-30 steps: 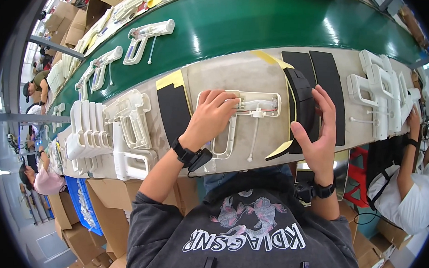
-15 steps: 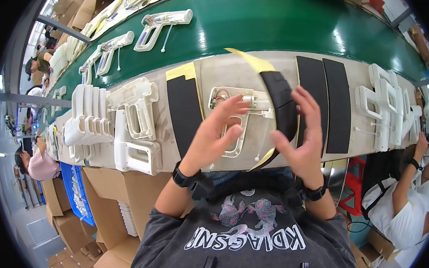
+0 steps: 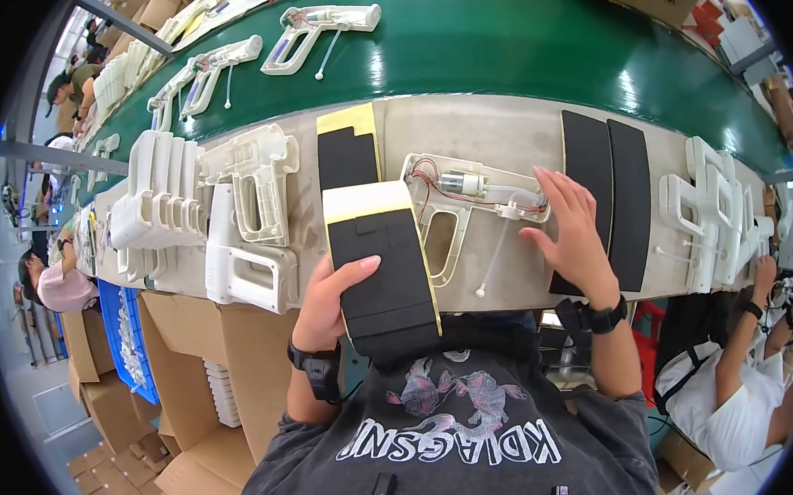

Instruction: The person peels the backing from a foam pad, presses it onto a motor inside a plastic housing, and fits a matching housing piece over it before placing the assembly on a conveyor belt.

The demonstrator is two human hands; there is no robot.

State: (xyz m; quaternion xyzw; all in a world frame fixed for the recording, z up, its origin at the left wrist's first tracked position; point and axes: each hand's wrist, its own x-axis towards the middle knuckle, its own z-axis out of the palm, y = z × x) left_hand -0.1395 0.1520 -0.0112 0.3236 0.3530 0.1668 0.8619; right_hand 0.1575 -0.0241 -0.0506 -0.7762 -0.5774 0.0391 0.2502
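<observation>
My left hand [image 3: 322, 302] grips a black foam sheet [image 3: 381, 278] by its left edge, thumb on top. The sheet is tilted over the table's near edge, with scored cuts and a pale yellow strip at its far end. Just right of it, a white gun-shaped housing half [image 3: 487, 200] lies with its inside up, showing a motor, red wires and a thin white tube with a small ball end. My right hand [image 3: 580, 244] is at the housing's right end, thumb and fingers apart, holding nothing. I cannot tell whether its fingertips touch the housing.
Another foam sheet [image 3: 347, 160] lies behind the held one; two more black sheets [image 3: 586, 181] lie right. White shells [image 3: 161, 199] stack at left, housings [image 3: 708, 210] at right. A green conveyor [image 3: 478, 55] carries gun-shaped units. Cardboard boxes [image 3: 257, 348] stand below; co-workers sit either side.
The foam sheet has moved from my right hand's side to my left hand, turned flatter toward me. My left hand came down and left. My right hand stays beside the housing, now without the sheet.
</observation>
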